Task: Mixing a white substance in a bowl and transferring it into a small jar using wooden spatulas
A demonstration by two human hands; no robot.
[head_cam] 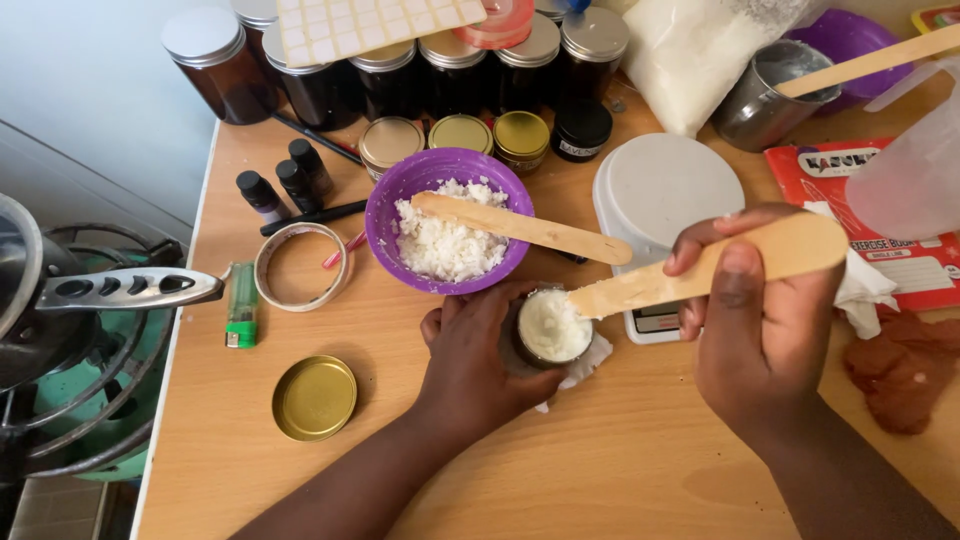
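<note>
My left hand [470,355] wraps around a small dark jar [551,328] filled with white cream, which stands on a scrap of white tissue on the wooden table [620,450]. My right hand [760,320] grips a flat wooden stick [700,270]; the stick's tip rests on the jar's rim at the cream. Just behind the jar is a purple bowl [385,225] of crumbly white flakes with a second wooden stick [520,228] lying across it.
A gold lid [314,397], green lighter [240,304] and tape ring [301,267] lie left. A white scale [655,190], red booklet [890,230], metal cup [765,95] and clear jug [915,165] sit right. Dark jars [220,65], small tins [460,133] and bottles [290,180] line the back. A fan [70,350] stands off the left edge.
</note>
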